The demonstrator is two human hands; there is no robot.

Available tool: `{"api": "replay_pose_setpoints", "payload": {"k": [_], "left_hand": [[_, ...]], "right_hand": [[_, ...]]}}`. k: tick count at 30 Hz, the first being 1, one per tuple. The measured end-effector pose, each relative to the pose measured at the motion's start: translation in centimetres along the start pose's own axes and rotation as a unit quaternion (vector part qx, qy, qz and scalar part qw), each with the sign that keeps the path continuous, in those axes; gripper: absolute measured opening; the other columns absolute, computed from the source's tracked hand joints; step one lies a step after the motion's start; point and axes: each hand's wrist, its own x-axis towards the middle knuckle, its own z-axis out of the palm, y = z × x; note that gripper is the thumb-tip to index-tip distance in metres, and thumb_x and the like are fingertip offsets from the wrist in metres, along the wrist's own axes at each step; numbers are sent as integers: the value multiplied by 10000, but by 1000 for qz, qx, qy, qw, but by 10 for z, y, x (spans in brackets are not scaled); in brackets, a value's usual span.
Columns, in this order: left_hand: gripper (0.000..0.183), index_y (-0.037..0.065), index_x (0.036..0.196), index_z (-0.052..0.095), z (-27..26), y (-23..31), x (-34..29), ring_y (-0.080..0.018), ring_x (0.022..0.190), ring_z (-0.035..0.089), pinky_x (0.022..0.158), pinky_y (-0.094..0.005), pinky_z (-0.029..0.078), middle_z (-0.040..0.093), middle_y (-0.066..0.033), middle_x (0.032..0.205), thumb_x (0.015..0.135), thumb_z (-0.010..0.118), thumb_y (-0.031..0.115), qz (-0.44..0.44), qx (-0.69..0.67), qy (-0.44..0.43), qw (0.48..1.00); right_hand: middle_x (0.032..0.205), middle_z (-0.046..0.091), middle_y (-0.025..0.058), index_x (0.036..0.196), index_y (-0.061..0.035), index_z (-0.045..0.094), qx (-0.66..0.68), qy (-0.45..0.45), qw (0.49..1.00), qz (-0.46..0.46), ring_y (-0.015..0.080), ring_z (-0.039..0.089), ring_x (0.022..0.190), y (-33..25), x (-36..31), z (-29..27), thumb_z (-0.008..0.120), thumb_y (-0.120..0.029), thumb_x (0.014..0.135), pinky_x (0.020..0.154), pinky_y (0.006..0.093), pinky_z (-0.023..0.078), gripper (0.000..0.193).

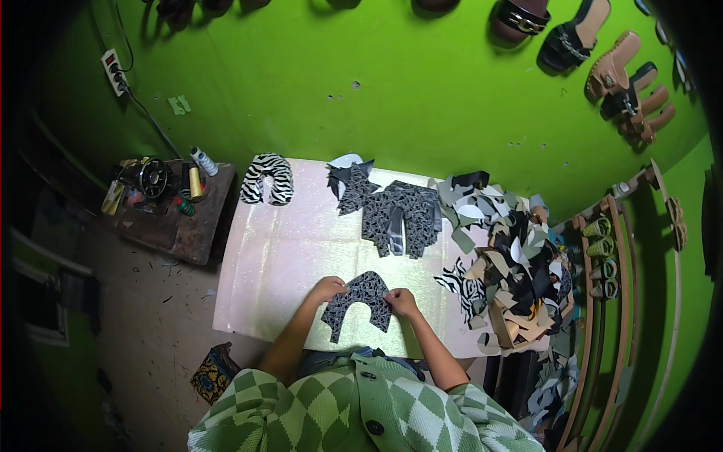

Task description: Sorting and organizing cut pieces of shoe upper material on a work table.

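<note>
A black-and-grey patterned U-shaped cut piece (367,288) is held over the near part of the pale, shiny table (279,256), its two legs pointing toward me. My left hand (329,289) pinches its left edge, and my right hand (401,301) pinches the right edge. Beyond it lies a stack of similar patterned pieces (380,215) with shiny dark material showing among them. Next to that stack are jagged patterned offcuts (354,192). At the far left corner sits a pile of zebra-print U-shaped pieces (267,177).
A big heap of mixed scraps (520,264) covers the table's right side, partly in a cardboard box (512,328). Left of the table stands a sewing machine (154,178) with thread spools (196,183). Sandals (614,68) hang on the green wall; a wooden rack (625,286) stands at right.
</note>
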Motion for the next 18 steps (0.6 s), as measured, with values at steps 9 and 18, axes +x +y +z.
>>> {"api": "replay_pose_setpoints", "payload": {"k": [9, 18], "left_hand": [[195, 36, 810, 645, -141, 4, -17, -89, 528, 494, 462, -244, 390, 604, -8, 676, 719, 675, 206, 2, 15, 132, 991], [169, 52, 764, 636, -227, -34, -28, -156, 678, 620, 620, -271, 476, 651, -68, 736, 676, 692, 185, 69, 125, 388, 910]], "right_hand": [[572, 556, 61, 653, -42, 587, -86, -65, 984, -139, 144, 495, 511, -109, 73, 92, 660, -292, 744, 519, 300, 397, 276], [740, 609, 55, 733, -105, 616, -230, -20, 960, -158, 231, 595, 733, -198, 105, 186, 643, -340, 744, 685, 395, 412, 236]]}}
